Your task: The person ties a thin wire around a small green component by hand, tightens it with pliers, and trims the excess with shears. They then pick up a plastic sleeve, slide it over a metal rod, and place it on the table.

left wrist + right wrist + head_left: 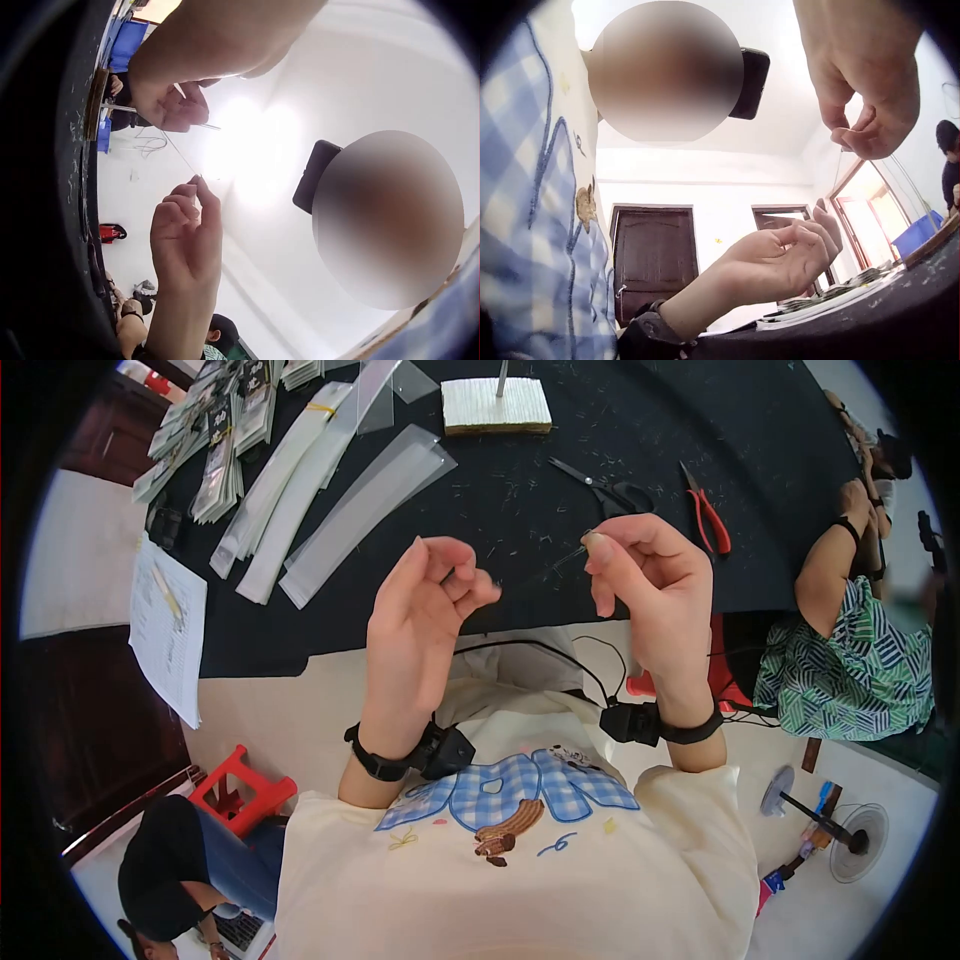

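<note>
My right hand (655,575) pinches a thin, pale, wire-like strand (566,562) between thumb and forefinger, above the front of the table. In the left wrist view the strand (181,154) runs straight from the right fingertips towards the left hand (176,109). My left hand (425,605) is raised to the left, palm facing me, fingers bent and thumb apart. The strand's far end fades near its fingertips, and I cannot tell whether they grip it. In the right wrist view the right hand (874,105) is above the left hand (780,259).
On the black-clothed table (400,585) lie scissors (605,490), red-handled pliers (708,515), clear plastic sleeves (365,515) and many small clippings. A corrugated block (495,407) holds an upright rod (502,378). Card bundles (222,455) and a written sheet (165,620) are at left. Another person (850,620) sits right.
</note>
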Available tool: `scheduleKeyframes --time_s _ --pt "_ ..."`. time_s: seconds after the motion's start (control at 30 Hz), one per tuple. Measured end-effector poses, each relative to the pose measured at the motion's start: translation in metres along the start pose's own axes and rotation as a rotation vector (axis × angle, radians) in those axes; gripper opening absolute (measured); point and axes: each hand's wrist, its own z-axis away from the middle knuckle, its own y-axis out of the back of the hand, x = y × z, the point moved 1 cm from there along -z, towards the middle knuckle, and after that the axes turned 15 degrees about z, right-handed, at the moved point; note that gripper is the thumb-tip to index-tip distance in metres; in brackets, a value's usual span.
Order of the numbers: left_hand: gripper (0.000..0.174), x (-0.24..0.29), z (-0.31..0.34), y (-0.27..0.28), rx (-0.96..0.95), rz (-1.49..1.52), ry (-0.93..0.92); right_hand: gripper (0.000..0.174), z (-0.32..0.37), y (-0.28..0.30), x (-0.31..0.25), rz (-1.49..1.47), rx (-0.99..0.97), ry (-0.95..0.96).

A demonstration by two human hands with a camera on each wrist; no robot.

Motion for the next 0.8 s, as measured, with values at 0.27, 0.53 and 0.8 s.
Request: scheduleKeyframes --time_s 0.27,0.53,0.8 --pt "0.032 -0.001 -0.005 0.013 -0.19 0.29 0.036 0.009 -0.011 0.012 -0.015 0.106 0.136 0.057" --pt "0.031 0.005 -0.004 -0.001 -0.106 0.361 0.123 0.01 -0.032 0.018 -0.046 0.196 0.108 0.111" --pt "0.028 0.014 -0.027 -0.009 -0.253 0.527 0.089 0.013 -0.072 0.02 -0.079 0.295 0.132 0.232"
